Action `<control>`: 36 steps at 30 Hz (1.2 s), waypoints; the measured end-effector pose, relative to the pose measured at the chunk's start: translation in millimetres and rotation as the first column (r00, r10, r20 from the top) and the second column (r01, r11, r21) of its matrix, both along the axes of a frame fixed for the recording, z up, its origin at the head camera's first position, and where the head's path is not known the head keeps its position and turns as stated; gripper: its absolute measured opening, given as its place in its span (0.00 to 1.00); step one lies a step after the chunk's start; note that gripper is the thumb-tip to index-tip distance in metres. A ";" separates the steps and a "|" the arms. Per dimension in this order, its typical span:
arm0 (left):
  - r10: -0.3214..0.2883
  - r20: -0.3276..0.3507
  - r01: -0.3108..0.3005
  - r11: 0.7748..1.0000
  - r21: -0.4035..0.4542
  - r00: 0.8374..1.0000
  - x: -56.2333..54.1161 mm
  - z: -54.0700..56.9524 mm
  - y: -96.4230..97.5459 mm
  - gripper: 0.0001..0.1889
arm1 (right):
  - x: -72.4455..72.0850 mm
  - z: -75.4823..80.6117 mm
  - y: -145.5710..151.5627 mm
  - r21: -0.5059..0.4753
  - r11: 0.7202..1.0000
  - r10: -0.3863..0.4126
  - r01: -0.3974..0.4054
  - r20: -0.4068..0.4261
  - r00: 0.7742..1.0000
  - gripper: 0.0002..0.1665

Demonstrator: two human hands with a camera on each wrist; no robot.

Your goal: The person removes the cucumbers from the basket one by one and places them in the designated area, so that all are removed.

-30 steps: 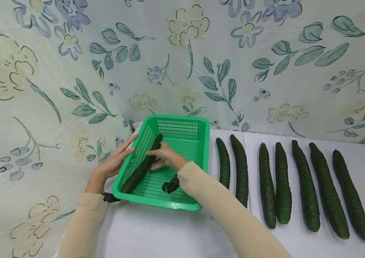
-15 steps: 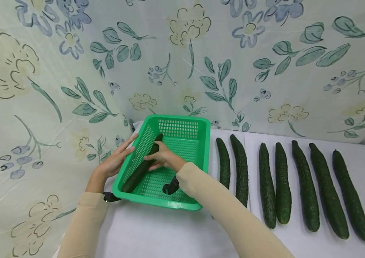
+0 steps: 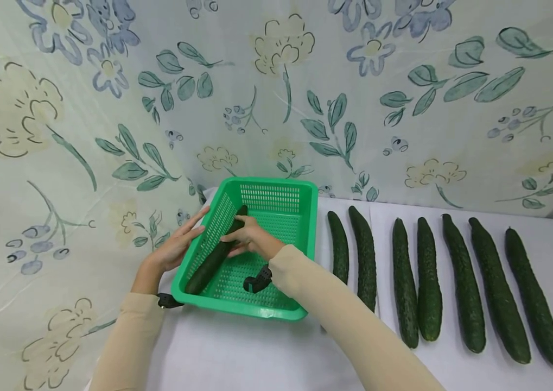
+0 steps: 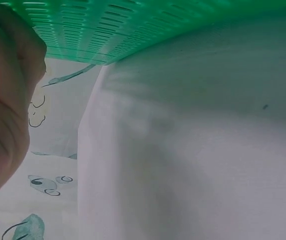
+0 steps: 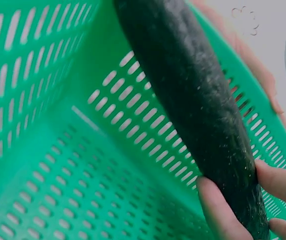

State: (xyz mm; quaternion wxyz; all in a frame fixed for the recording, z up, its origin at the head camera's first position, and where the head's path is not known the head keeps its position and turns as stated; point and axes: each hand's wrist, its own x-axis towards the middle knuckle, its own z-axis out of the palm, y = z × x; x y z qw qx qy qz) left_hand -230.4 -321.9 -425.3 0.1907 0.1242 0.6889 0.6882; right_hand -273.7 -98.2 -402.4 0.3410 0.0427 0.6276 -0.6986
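Note:
A dark green cucumber (image 3: pixel 210 267) lies slantwise inside the green plastic basket (image 3: pixel 311 239), along its left wall. My right hand (image 3: pixel 252 237) reaches into the basket and grips the cucumber around its upper half. In the right wrist view, thumb and fingers (image 5: pixel 281 185) press on opposite sides of the cucumber (image 5: pixel 197 95). My left hand (image 3: pixel 175 248) rests against the outside of the basket's left wall, fingers extended up to the rim. The left wrist view shows part of that hand (image 4: pixel 5 100) beside the slotted basket wall (image 4: pixel 98 30).
Right of the basket, several more cucumbers (image 3: pixel 464 282) lie in a row on the white tablecloth (image 3: pixel 247 353). Two of them (image 3: pixel 365 255) lie close to the basket, partly behind my right sleeve (image 3: pixel 339 309). A floral curtain (image 3: pixel 276 98) hangs behind and to the left.
My right hand keeps its grip on the cucumber and has shifted only slightly. The left hand stays at the basket's side. The whole head view has moved a little.

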 end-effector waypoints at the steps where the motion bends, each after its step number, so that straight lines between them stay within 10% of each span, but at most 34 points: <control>1: -0.002 -0.001 0.002 1.000 0.000 1.000 0.1 -0.5 0.0 0.32 | -0.1 1.3 0.5 -0.001 1.000 -0.001 0.001 0.002 1.000 0.52; 25: -0.005 -0.002 0.005 1.000 0.009 1.000 -1.6 -2.6 1.9 0.31 | 7.9 79.8 60.7 -0.074 0.990 0.113 -0.122 -0.114 0.987 0.51; 36: 0.006 -0.011 -0.006 1.000 -0.006 1.000 0.7 -1.8 0.6 0.31 | 23.6 82.6 100.0 -0.071 0.989 0.114 -0.131 -0.204 0.972 0.51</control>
